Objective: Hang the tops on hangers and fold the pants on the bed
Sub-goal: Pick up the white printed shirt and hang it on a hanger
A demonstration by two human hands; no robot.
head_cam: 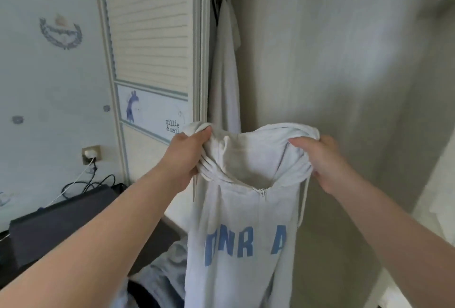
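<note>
I hold a light grey zip-up hoodie (242,234) with blue letters on its chest up in front of an open wardrobe. My left hand (188,157) grips the bunched fabric at its left shoulder. My right hand (320,160) grips the right shoulder by the hood. The hood gapes open between my hands, and the body hangs straight down with the zip closed. Any hanger inside the hoodie is hidden from me.
A pale garment (225,66) hangs inside the wardrobe, just behind the hoodie. The louvred wardrobe door (152,37) stands at the left. Below left are a dark box (56,229), cables and a wall socket (91,153). Grey clothing (157,280) lies at the bottom.
</note>
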